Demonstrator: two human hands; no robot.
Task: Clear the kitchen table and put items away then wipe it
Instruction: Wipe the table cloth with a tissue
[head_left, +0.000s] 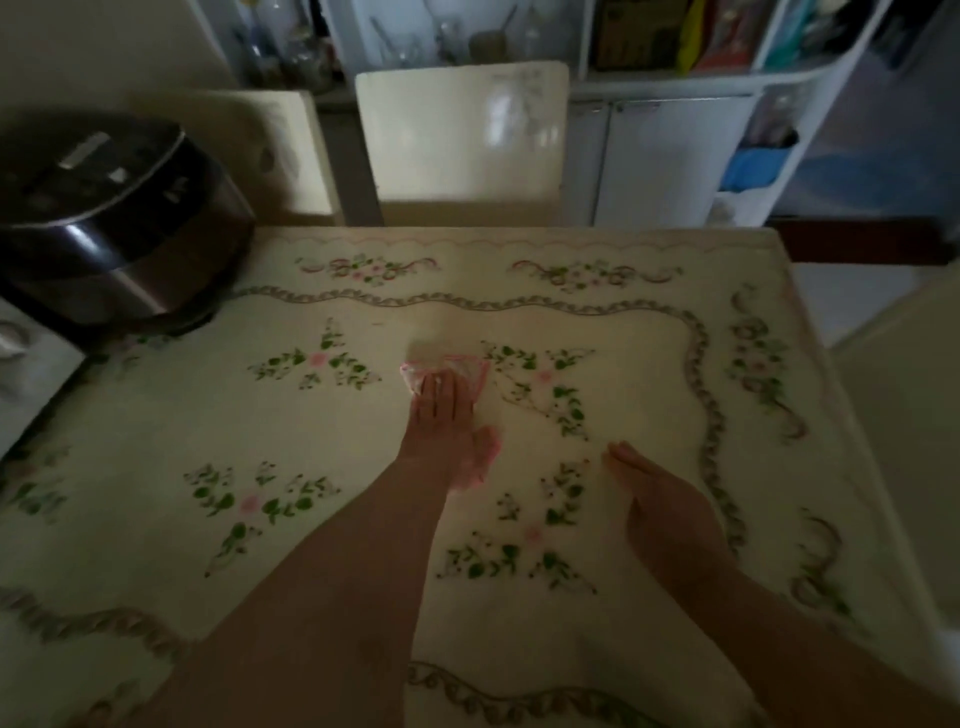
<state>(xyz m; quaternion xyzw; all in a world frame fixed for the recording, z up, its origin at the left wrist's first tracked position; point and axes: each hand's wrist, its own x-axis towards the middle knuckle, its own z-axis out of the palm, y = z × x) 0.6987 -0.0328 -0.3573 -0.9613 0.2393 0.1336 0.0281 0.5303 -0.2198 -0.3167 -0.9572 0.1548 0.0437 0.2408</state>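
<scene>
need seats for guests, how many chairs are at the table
2. One chair at the far edge of the table, centre; a second chair left of it, near the rice cooker. Others may sit outside the view.

cream floral tablecloth (519, 322), pink-white cloth (462, 371), dark cooker (114, 223)

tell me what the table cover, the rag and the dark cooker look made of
Table cover: likely wipeable vinyl or oilcloth, printed flowers, faint sheen. Rag under the left hand: soft cloth, white with pink edging, crumpled. Cooker: glossy dark plastic or metal shell, bright highlights.
</scene>
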